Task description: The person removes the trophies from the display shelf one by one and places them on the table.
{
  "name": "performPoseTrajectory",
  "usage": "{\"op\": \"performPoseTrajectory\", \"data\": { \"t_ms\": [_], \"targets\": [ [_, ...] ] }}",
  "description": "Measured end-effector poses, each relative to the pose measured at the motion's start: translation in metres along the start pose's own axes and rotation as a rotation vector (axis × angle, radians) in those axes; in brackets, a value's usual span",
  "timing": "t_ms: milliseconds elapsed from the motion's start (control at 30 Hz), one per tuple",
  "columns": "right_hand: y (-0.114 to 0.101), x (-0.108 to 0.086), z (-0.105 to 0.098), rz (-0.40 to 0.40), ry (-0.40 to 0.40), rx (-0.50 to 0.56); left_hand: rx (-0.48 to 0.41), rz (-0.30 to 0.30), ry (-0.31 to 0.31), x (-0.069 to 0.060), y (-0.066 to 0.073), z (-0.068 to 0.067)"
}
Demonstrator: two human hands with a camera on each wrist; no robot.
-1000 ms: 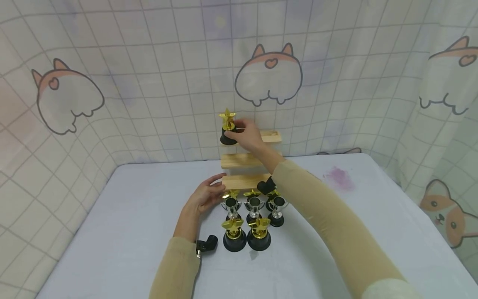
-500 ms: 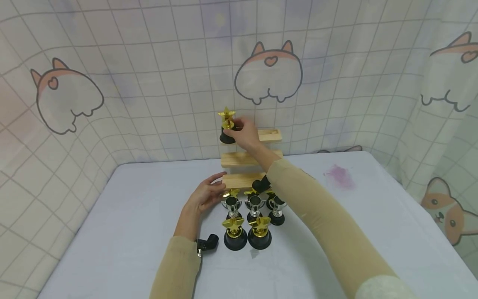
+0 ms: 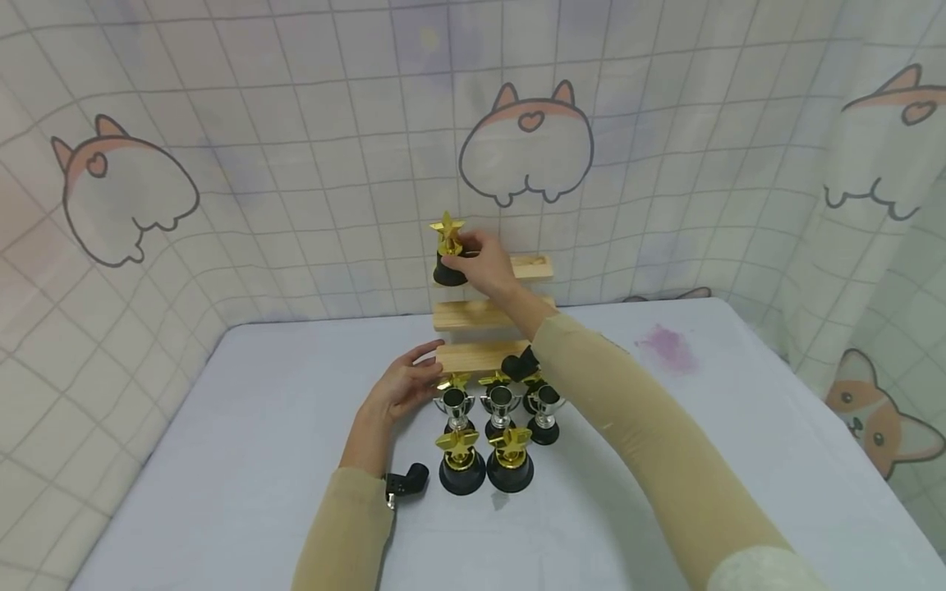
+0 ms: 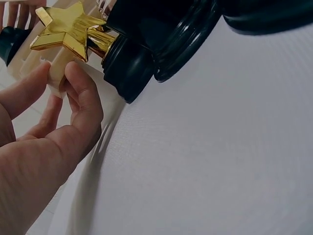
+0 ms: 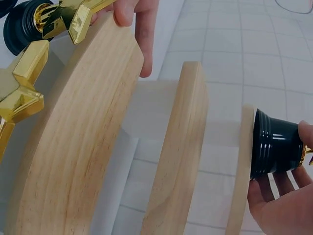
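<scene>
My right hand [image 3: 488,264] holds a star trophy [image 3: 448,272] upright at the left end of the top step of a wooden display stand [image 3: 473,358]. In the right wrist view, the trophy's black base [image 5: 276,142] meets the top step [image 5: 242,171], and the right fingers [image 5: 283,210] are around its upper part. My left hand [image 3: 402,386] pinches the left end of the lowest step; in the left wrist view its thumb and fingers [image 4: 88,103] lie on either side of the wood. A gold star trophy [image 4: 66,29] is close by the fingertips.
Before the stand are silver cup trophies [image 3: 501,400] in a row. Two gold star trophies [image 3: 460,464] stand nearest, with more stars behind the cups, partly hidden. The stand's middle step [image 3: 473,315] passes under the right wrist. A patterned curtain [image 3: 332,164] hangs behind the white table [image 3: 259,460].
The right forearm has shifted slightly left, while the held trophy stays at the top step's left end. The left hand keeps its place on the lowest step.
</scene>
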State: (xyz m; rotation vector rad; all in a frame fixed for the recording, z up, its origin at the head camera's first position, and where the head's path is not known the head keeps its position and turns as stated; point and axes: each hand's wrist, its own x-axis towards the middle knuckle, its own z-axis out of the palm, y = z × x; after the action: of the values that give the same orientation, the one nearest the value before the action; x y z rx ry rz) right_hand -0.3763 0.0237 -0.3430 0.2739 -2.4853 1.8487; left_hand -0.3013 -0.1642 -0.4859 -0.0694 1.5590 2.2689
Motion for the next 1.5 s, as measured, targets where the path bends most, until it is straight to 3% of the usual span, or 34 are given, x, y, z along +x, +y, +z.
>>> {"op": "performPoseTrajectory", "data": {
  "t_ms": [767,1200,1500],
  "targets": [
    [-0.006,-0.014,-0.025,-0.024,-0.055,0.033,0.029,0.011,-0.001,0.002,-0.002,0.004],
    [-0.018,-0.035,-0.049,-0.025,-0.060,0.030,0.005,0.015,0.015,0.002,-0.002,0.006],
    [-0.012,-0.054,-0.065,-0.025,-0.070,0.002,0.006,0.018,0.014,0.000,-0.003,0.006]
  ]
}}
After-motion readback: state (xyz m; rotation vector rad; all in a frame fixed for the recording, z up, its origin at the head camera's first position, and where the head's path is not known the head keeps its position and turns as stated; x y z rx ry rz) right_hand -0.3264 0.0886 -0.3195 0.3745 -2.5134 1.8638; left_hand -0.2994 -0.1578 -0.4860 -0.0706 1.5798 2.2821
